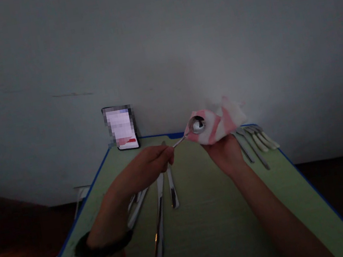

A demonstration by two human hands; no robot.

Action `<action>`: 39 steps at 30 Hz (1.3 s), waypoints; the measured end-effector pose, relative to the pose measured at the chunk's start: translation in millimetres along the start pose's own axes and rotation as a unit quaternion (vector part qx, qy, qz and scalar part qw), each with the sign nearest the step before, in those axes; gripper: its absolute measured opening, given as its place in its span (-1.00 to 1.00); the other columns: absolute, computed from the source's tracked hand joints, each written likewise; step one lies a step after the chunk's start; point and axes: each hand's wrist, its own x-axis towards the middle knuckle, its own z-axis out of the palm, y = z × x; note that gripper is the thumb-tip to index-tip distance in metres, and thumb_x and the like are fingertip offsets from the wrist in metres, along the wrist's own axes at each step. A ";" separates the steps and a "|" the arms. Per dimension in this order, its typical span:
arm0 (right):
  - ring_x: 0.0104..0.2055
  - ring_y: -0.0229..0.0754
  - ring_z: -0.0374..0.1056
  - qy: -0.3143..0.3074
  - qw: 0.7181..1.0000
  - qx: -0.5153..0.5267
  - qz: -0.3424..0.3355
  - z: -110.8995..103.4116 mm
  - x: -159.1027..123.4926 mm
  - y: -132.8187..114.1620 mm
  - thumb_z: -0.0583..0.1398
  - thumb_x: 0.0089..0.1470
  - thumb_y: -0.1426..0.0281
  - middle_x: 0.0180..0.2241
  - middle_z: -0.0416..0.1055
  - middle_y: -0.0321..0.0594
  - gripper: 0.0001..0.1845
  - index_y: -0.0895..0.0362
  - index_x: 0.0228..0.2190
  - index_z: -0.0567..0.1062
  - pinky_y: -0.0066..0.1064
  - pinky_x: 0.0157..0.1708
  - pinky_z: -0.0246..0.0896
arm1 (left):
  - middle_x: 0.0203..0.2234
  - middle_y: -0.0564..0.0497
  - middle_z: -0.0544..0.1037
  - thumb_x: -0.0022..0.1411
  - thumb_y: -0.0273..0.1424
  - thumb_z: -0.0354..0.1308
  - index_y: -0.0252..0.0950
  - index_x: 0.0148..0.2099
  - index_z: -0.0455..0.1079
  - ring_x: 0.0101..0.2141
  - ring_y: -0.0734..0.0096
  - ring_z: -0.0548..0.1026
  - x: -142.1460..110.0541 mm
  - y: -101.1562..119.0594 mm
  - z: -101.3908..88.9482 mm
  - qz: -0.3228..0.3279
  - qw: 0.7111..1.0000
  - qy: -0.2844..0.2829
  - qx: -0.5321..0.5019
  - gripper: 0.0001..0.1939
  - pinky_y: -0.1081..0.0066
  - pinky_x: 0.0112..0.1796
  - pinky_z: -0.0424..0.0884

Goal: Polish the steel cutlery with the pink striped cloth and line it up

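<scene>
Over the green table (213, 222), your left hand (151, 162) pinches a spoon (196, 125); your right hand (227, 154) grasps a striped cloth (219, 126).

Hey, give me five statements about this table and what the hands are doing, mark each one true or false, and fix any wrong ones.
1. The left hand grips the spoon by its handle. True.
2. The right hand holds the cloth. True.
3. The cloth is plain blue. False: the cloth is pink and white.
4. Pale-handled cutlery lies at the right side of the table. True.
5. The spoon lies flat on the table. False: the spoon is held up, its bowl in front of the cloth.
</scene>
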 end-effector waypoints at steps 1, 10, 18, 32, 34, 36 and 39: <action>0.09 -0.14 0.21 -0.014 1.000 0.010 0.003 0.8 -0.4 -3.1 -0.11 0.14 0.13 0.14 0.18 -0.25 -0.53 -0.02 0.04 0.22 -0.19 -0.09 0.28 | -0.63 0.13 0.24 0.27 -0.19 -0.22 -0.29 -0.43 0.24 -0.57 0.53 0.24 0.0 -0.2 -0.5 0.001 1.000 0.004 0.001 -0.63 0.53 -0.54 0.16; -0.17 -0.18 0.37 0.036 0.995 -0.090 0.010 8.3 -6.8 8.3 0.17 -0.04 0.19 -0.15 0.44 -0.19 -0.64 0.08 -0.19 0.40 -0.31 -0.17 0.27 | -0.64 0.12 0.27 0.28 -0.19 -0.24 -0.29 -0.45 0.25 -0.59 0.53 0.25 2.3 5.2 12.6 0.021 0.999 -0.027 0.005 -0.59 0.51 -0.53 0.18; -0.47 -0.27 0.32 0.062 0.986 -0.151 0.017 -8.4 -6.6 2.9 0.22 -0.09 0.14 -0.43 0.47 -0.24 -0.66 0.17 -0.39 0.48 -0.43 -0.42 0.20 | -0.66 0.13 0.27 0.30 -0.20 -0.24 -0.29 -0.48 0.23 -0.58 0.52 0.26 0.7 15.5 17.2 0.050 0.997 -0.060 0.009 -0.58 0.49 -0.51 0.18; -0.40 -0.19 0.37 -0.371 0.804 -0.462 0.057 -21.4 -21.6 -69.3 0.18 -0.05 0.43 -0.42 0.49 -0.32 -0.79 0.08 -0.30 0.54 -0.41 -0.41 0.23 | -0.60 0.10 0.42 0.23 -0.22 -0.07 -0.24 -0.41 0.47 -0.52 0.50 0.37 -30.3 21.6 -14.8 0.083 0.990 -0.093 0.072 -0.65 0.52 -0.43 0.24; -0.45 -0.24 0.33 -0.330 0.830 -0.449 0.028 -16.6 -22.6 -66.3 0.18 -0.03 0.39 -0.45 0.47 -0.32 -0.84 0.11 -0.36 0.54 -0.45 -0.45 0.20 | -0.64 0.11 0.36 0.23 -0.20 -0.07 -0.26 -0.41 0.46 -0.57 0.54 0.31 -28.4 19.5 -14.9 0.088 0.992 -0.080 0.042 -0.64 0.54 -0.50 0.21; -0.53 -0.31 0.26 -0.201 0.890 -0.409 -0.024 -10.2 -22.0 -56.1 0.18 -0.01 0.29 -0.54 0.42 -0.33 -0.81 0.16 -0.47 0.51 -0.50 -0.52 0.13 | -0.69 0.15 0.26 0.25 -0.19 -0.10 -0.29 -0.43 0.41 -0.63 0.58 0.22 -23.5 17.6 -11.8 0.085 0.994 -0.068 -0.012 -0.61 0.56 -0.57 0.14; -0.66 -0.38 0.05 0.072 0.939 -0.323 -0.092 2.0 -20.1 -31.8 0.12 0.02 0.14 -0.70 0.22 -0.39 -0.61 0.17 -0.64 0.35 -0.52 -0.67 -0.09 | -0.70 0.17 0.19 0.28 -0.19 -0.14 -0.33 -0.47 0.32 -0.64 0.60 0.16 -13.0 19.9 1.1 0.067 0.994 -0.025 -0.080 -0.59 0.57 -0.60 0.10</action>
